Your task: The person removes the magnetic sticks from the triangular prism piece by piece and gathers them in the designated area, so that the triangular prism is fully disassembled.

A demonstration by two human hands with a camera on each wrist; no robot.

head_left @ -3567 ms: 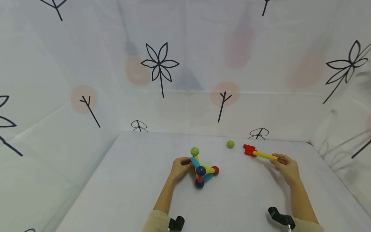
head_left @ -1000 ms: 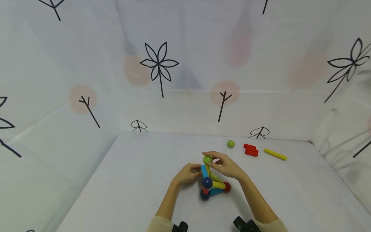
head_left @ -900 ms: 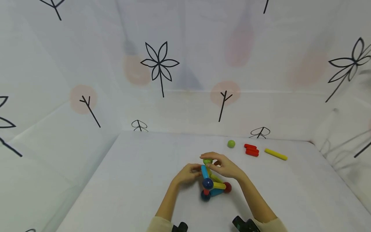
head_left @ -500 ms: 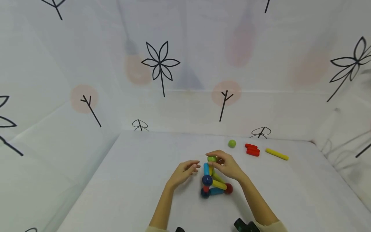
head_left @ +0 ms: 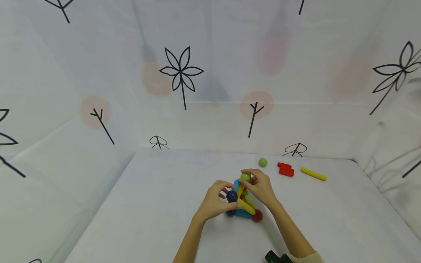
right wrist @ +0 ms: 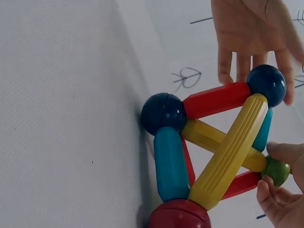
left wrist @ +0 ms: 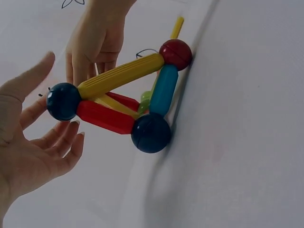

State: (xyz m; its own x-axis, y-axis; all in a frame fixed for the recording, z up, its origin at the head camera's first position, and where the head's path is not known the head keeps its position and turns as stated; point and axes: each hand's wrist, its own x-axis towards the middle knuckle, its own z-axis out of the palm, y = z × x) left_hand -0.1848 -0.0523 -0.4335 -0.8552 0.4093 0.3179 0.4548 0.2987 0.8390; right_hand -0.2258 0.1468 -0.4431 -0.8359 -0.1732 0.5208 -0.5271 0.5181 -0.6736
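Note:
A frame of magnetic rods and balls stands on the white table in front of me. My right hand (head_left: 262,187) pinches its top green ball (right wrist: 277,171) between thumb and fingers. My left hand (head_left: 215,201) is spread around the upper dark blue ball (left wrist: 63,101); in the left wrist view its thumb stands apart from the ball. From that ball a yellow rod (right wrist: 230,154) slopes to the dark red ball (head_left: 257,215), and a red rod (left wrist: 105,116) runs to the lower dark blue ball (left wrist: 151,133). A light blue rod (right wrist: 171,164) joins the lower dark blue and red balls.
Beyond the frame lie a loose green ball (head_left: 262,162), several red rods (head_left: 286,171) side by side and a yellow rod (head_left: 314,174). A patterned white cloth (head_left: 210,128) rises behind the table's far edge.
My right hand let go of the loose yellow rod and moved left to the top green ball. My left hand drew back from the frame's side, then came around the upper dark blue ball.

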